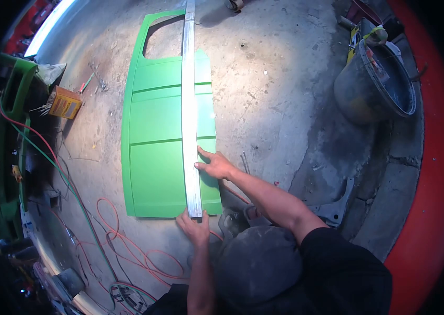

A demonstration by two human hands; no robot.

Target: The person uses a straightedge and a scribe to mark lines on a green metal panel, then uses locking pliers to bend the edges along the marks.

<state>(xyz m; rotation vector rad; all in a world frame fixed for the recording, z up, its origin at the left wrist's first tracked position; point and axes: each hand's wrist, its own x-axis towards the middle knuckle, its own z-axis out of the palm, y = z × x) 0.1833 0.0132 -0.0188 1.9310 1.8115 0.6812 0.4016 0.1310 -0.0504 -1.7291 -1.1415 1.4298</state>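
A green vehicle door panel [156,118] with a window opening at its far end lies on the concrete floor. Along it, right of its middle, runs a long silver metal bar [189,100] that reaches past the panel's far edge. My left hand [194,229] is at the bar's near end, its thumb and fingers closed around the two sides. Farther up, my right hand [215,164] rests over the panel with thumb and index finger spread, their tips touching the bar's right edge. The other fingers of that hand are hidden.
A dark bucket [371,86] with things in it stands at the right, before a red surface [437,157]. Red and green hoses [122,239] coil on the floor at the lower left. A yellow-brown can [65,103] stands left. A dark cap [258,262] fills the bottom middle.
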